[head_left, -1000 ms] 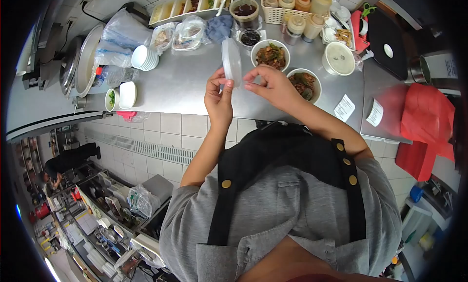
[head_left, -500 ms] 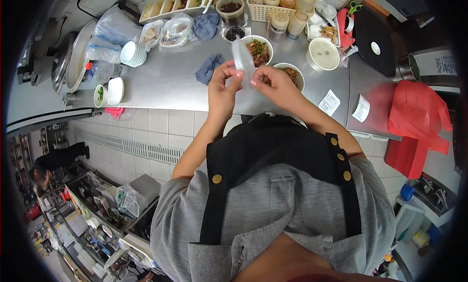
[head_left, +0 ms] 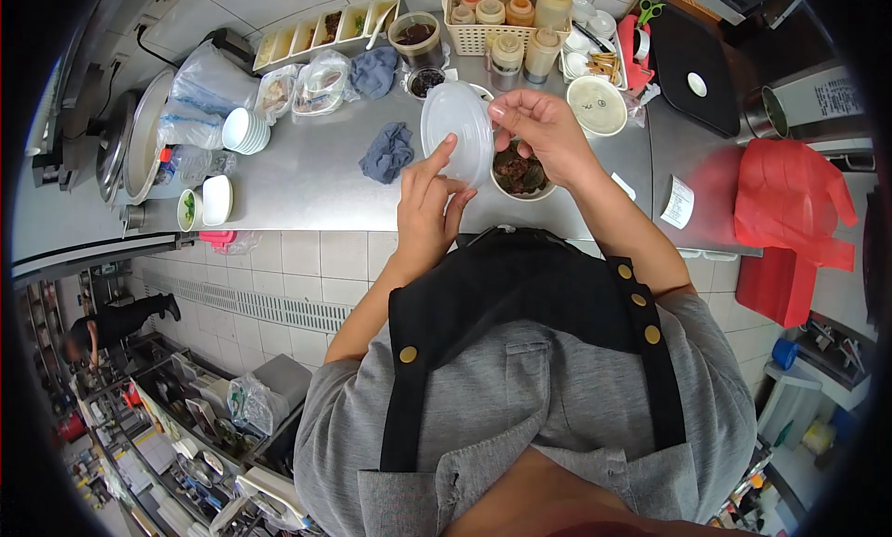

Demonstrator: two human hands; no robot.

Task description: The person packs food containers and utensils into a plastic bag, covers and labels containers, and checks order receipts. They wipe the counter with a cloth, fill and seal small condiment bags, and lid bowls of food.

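Note:
A round translucent plastic lid [head_left: 453, 119] is tilted up above the steel counter, its flat face toward me. My right hand [head_left: 550, 136] pinches its right edge between thumb and fingers. At the lower edge my left hand [head_left: 427, 195] grips it, with one fingertip against the face. Below my right hand stands a white bowl of dark food [head_left: 522, 173], partly covered by the fingers. Another white bowl [head_left: 483, 92] is mostly hidden behind the lid. A lidded white bowl [head_left: 596, 106] with a mark on top stands to the right.
A blue cloth [head_left: 386, 153] lies left of the lid. Sauce bottles [head_left: 542, 56] and a basket [head_left: 472, 39] line the back. Stacked white bowls [head_left: 245, 130] stand left. At right are a paper slip [head_left: 678, 203] and a red bag [head_left: 790, 203]. Another person [head_left: 116, 323] is far left.
The lid has turned from nearly edge-on to face me. My right hand has moved up and right along its rim, over the nearer bowl. My left hand has shifted slightly down.

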